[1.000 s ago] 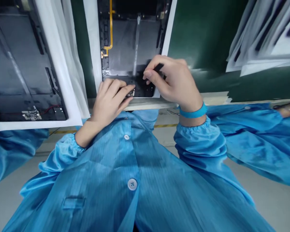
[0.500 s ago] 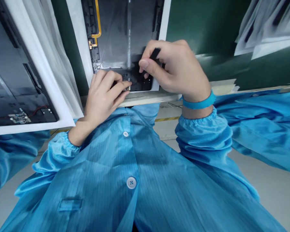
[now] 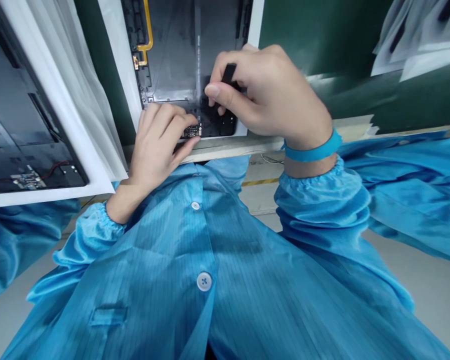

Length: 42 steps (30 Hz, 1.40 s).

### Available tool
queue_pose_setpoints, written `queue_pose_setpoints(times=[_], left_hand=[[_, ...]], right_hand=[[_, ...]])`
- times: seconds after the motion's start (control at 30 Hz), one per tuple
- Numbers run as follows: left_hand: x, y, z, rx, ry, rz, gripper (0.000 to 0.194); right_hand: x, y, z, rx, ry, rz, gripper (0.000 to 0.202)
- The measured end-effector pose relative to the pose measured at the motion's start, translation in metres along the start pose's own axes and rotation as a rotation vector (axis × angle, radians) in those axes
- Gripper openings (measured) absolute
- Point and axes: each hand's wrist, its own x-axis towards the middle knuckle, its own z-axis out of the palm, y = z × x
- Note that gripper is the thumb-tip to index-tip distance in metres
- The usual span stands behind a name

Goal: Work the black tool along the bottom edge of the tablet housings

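The blue coat (image 3: 153,250) is shiny cloth, its button (image 3: 204,281) smooth plastic-like. The green tabletop (image 3: 322,45) looks smooth, slightly glossy. The black tool (image 3: 229,73) looks dull.

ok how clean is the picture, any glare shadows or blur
Head view: a pale sheen streaks the green mat beside the right hand; head view: shadow darkens the casing beneath that hand; head view: the papers at upper right look soft, the coat looks stretched toward the bottom edge, and details on the circuit board are too small to tell.

right hand (image 3: 266,92) partly hides black tool (image 3: 229,73); frame's top crops casing (image 3: 172,60).
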Motion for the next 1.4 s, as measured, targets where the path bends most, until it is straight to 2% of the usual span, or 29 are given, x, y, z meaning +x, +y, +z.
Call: queue_pose_setpoints(times=[0.23,0.47,0.57,0.7,0.87,0.97,1.07,1.17,1.27,1.4], left_hand=[[0.0,0.002,-0.005,0.006,-0.117,-0.028,0.038],[-0.001,0.002,-0.005,0.009,-0.075,-0.013,0.039],[0.001,0.001,-0.003,-0.018,-0.086,-0.026,0.042],[0.003,-0.002,0.002,-0.023,-0.029,0.002,0.043],[0.004,-0.002,0.001,-0.021,-0.011,0.018,0.042],[0.003,-0.001,0.0,-0.023,-0.016,0.013,0.04],[0.002,0.0,0.002,-0.006,0.008,0.022,0.038],[0.002,-0.001,0.004,-0.031,0.01,0.009,0.037],[0.003,-0.002,0.005,-0.061,-0.022,-0.004,0.035],[0.002,-0.005,0.004,-0.099,-0.051,-0.013,0.035]], right_hand=[[0.001,-0.005,-0.004,0.0,-0.028,0.02,0.048],[0.001,-0.002,-0.004,0.031,-0.002,0.0,0.047],[0.001,-0.002,-0.004,0.048,-0.016,0.033,0.043],[0.002,-0.002,-0.004,0.042,-0.014,0.083,0.038],[0.002,-0.003,-0.004,0.105,-0.007,0.071,0.044],[-0.006,-0.006,-0.004,0.107,0.046,0.063,0.05],[-0.021,-0.007,0.0,0.037,0.202,0.055,0.057],[-0.036,-0.004,0.006,0.009,0.315,0.073,0.054],[-0.043,0.001,0.011,-0.002,0.326,0.082,0.049],[-0.038,0.002,0.013,0.007,0.267,0.124,0.055]])
